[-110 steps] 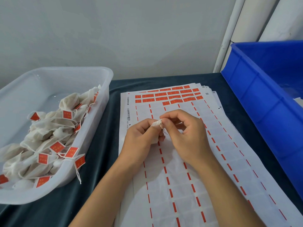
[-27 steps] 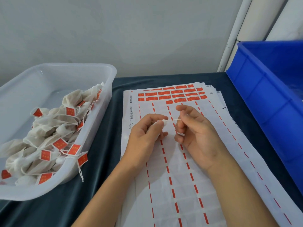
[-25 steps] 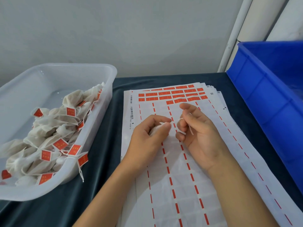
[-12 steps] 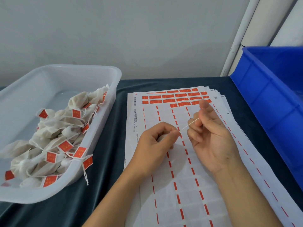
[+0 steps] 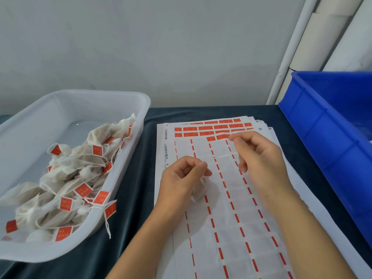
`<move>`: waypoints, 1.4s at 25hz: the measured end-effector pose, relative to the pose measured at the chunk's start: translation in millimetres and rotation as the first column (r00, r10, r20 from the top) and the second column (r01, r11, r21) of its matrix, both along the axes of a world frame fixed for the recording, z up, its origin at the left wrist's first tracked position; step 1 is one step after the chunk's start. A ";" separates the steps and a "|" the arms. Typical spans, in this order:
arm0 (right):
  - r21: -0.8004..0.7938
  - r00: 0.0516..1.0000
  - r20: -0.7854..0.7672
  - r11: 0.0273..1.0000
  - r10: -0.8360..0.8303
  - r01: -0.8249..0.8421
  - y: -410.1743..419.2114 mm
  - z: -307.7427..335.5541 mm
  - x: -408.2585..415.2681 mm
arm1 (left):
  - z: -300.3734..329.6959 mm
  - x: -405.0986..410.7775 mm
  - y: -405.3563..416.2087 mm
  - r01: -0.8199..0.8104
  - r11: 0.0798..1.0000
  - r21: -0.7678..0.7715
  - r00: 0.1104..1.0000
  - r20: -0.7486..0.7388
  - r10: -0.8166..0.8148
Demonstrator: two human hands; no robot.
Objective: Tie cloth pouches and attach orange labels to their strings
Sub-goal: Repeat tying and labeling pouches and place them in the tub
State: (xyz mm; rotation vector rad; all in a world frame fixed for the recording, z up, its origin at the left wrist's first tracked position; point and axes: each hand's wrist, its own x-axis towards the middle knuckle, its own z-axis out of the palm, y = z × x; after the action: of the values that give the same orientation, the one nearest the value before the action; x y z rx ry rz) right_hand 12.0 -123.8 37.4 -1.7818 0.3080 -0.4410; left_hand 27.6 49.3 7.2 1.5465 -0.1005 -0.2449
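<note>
Our left hand (image 5: 184,178) grips a cloth pouch (image 5: 199,190); our right hand (image 5: 259,156) pinches its string (image 5: 227,155) over the label sheets (image 5: 221,228), barcode (image 5: 165,151) unreadable, orange labels (image 5: 211,128) near their far edge.

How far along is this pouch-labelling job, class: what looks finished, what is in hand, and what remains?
Done: the white tub holds a heap of tied pouches bearing orange labels. In hand: the left hand grips one pouch, whose string runs to the right hand, which reaches toward the remaining orange labels on the label sheet. Left: labelling this pouch; only a few rows of labels remain on the top sheet.
</note>
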 end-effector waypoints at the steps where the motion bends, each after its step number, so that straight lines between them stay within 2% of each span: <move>1: -0.105 1.000 -0.007 0.995 0.004 -0.005 -0.9 4.0 2.5 | -0.3 0.7 -0.7 -0.009 1.000 0.005 1.000 0.005 0.009; 3: -0.330 0.996 -0.078 0.941 0.047 -0.070 -0.8 10.6 10.2 | -2.0 1.9 -1.8 -0.026 1.000 0.016 0.999 0.040 0.025; 6: -0.589 0.958 -0.261 0.768 0.115 -0.253 5.7 12.5 32.2 | -3.3 1.4 -1.0 -0.063 0.998 0.008 0.993 0.102 0.061; 8: -0.667 0.960 -0.275 0.709 0.052 -0.229 11.4 4.5 51.5 | -5.5 1.7 0.2 -0.076 0.997 -0.004 0.992 0.096 0.076; 10: -0.729 0.970 -0.227 0.676 -0.089 -0.109 17.2 -7.3 69.5 | -7.1 2.4 1.4 -0.064 0.998 -0.009 0.995 0.072 0.065; 14: -0.790 0.944 -0.237 0.611 -0.231 -0.049 23.9 -32.8 88.5 | -7.1 1.6 0.6 -0.040 0.999 0.011 0.997 0.070 0.039; 17: -0.825 0.952 -0.146 0.563 -0.271 0.034 26.4 -43.2 90.8 | -7.4 1.7 -1.2 -0.035 0.999 0.007 0.996 0.080 0.035; 22: -0.816 0.948 -0.092 0.569 -0.305 0.104 27.5 -46.8 94.9 | -8.6 2.8 -2.5 -0.034 0.999 0.001 0.997 0.073 0.034; 30: -0.759 0.956 -0.036 0.630 -0.291 0.163 27.1 -46.2 97.5 | -10.9 4.1 -2.1 -0.012 1.000 -0.006 0.995 0.098 0.012; 35: -0.849 0.971 -0.045 0.521 -0.235 0.087 30.3 -43.6 97.9 | -10.5 4.2 -1.8 -0.012 1.000 -0.011 0.995 0.103 0.013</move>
State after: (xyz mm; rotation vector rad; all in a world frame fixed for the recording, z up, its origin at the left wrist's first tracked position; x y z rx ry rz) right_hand 109.8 -93.5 -6.2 -2.7914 0.4127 -0.6559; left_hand 31.8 47.6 -3.3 1.5486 -0.1727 -0.1544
